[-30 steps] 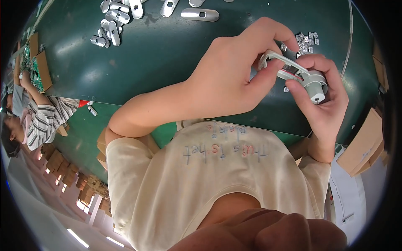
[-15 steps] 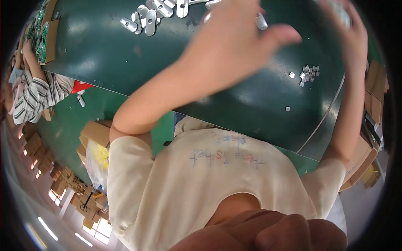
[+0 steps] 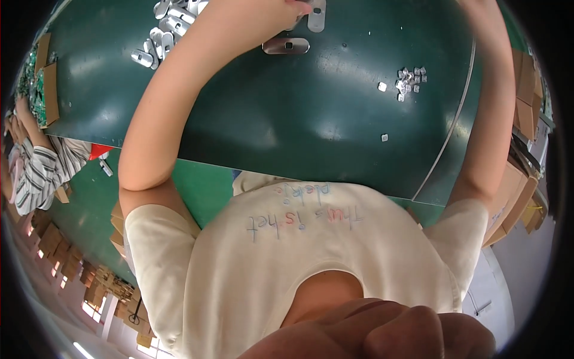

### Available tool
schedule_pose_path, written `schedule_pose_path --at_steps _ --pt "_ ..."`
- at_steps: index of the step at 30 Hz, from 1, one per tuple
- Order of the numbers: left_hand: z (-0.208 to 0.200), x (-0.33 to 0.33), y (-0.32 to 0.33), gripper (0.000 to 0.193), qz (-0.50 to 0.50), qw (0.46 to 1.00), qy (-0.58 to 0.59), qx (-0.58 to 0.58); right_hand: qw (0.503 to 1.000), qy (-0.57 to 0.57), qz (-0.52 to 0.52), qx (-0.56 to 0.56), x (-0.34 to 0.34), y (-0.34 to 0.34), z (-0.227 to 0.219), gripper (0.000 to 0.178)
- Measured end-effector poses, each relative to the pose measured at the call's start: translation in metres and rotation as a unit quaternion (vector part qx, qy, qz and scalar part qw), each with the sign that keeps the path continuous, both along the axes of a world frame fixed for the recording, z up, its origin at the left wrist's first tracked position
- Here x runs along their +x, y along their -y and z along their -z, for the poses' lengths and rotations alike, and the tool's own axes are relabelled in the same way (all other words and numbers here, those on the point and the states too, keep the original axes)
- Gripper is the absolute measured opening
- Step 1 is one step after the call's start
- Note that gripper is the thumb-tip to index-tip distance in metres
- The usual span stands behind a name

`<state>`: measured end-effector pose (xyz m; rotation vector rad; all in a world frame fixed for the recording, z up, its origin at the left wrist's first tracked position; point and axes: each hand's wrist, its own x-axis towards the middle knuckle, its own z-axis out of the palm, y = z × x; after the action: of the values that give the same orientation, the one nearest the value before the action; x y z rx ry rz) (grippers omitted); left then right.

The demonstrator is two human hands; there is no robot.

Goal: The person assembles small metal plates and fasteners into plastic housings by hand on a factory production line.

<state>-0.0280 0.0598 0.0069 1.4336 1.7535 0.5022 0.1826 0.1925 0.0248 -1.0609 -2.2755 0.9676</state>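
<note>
Far left, 1 co-worker [image 3: 39, 173] in a striped top [image 3: 45, 163], close to a cardboard box [image 3: 51, 99] of green pieces [image 3: 37, 102]. Lower left, stacked cartons [image 3: 54, 239] and 1 lit ceiling tube [image 3: 83, 350]. Right side, more brown boxes [image 3: 511, 194].

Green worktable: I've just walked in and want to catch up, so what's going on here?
Someone in a cream T-shirt reaches over the green worktable. The left hand is beside oblong silver plates with square holes; whether it grips one is unclear. The right hand is mostly cut off at the top edge, so anything it holds is hidden. Small shiny square pieces lie loosely clustered toward the table's right side.
</note>
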Motion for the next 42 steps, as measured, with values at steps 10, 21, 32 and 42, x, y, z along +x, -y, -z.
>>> schedule_pose_path --at_steps 10,21,32,42 --pt "0.008 0.06 0.053 0.016 -0.087 0.859 0.5 0.073 0.977 -0.214 0.017 0.008 0.027 0.148 0.027 0.021" --pt "0.008 0.064 0.071 0.021 -0.022 0.905 0.417 0.083 0.978 -0.111 -0.014 0.177 0.034 0.154 0.016 0.021" --pt "0.016 0.071 0.08 0.027 0.011 0.922 0.336 0.193 0.961 -0.063 -0.036 0.265 0.031 0.157 0.014 0.023" --pt "0.016 0.075 0.081 0.027 0.024 0.912 0.325 0.249 0.95 -0.058 -0.022 0.306 0.034 0.166 0.018 0.029"
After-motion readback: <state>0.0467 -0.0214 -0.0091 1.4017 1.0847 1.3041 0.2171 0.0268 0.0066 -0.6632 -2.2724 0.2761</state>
